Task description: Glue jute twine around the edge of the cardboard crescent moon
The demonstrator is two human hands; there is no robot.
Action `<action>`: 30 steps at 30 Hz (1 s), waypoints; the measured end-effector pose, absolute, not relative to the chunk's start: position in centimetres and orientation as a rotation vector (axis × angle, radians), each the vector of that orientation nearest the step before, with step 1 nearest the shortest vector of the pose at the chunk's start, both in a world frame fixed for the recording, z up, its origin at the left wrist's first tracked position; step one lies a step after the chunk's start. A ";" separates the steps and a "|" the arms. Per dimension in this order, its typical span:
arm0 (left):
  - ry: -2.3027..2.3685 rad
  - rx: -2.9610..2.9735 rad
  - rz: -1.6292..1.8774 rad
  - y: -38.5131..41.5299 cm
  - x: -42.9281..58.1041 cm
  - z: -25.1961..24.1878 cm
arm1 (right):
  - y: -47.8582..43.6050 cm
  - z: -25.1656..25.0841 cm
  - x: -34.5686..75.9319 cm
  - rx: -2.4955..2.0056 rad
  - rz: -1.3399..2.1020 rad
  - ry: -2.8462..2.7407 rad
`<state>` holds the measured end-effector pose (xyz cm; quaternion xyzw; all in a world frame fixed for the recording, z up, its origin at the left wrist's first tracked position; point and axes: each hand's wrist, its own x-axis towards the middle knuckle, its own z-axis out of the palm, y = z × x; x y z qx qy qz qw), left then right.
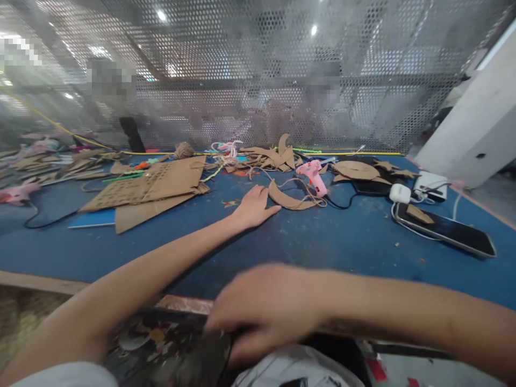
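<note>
My left hand (253,207) rests on the blue table with its thumb spread from its fingers, and I see nothing in it. Just to its right lies a crescent of cardboard (291,201), with brown twine (318,202) looped over and around it. Whether the fingertips touch the crescent I cannot tell. Behind it is a pink hot glue gun (312,173) with a black cord. My right hand (268,306), smeared by motion, is low in front, over the table's near edge and above my lap. Its fingers point left and down, and their grip does not show clearly.
Cardboard sheets (161,185) lie left, over a blue flat piece (94,217). A twine ball (184,150) and cardboard scraps line the back by a perforated metal screen (258,80). A second pink glue gun (19,193) is far left. A phone (451,228) and white earbud case (400,193) lie right.
</note>
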<state>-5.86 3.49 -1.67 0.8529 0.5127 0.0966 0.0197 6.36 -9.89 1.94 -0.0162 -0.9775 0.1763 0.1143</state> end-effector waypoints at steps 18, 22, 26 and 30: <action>0.859 3.117 0.416 1.4 -11.4 0.3 | 8.2 -1.0 21.5 -1.541 0.224 -1.827; 1.109 2.932 0.398 1.1 -10.9 0.4 | 10.2 -1.3 19.7 -1.509 0.399 -1.891; 1.261 2.775 0.342 1.5 -9.3 -0.1 | 9.6 -1.3 19.7 -1.485 0.588 -1.833; 1.109 2.673 0.314 2.8 -9.3 -0.3 | 7.4 -0.5 21.5 -1.401 0.749 -1.707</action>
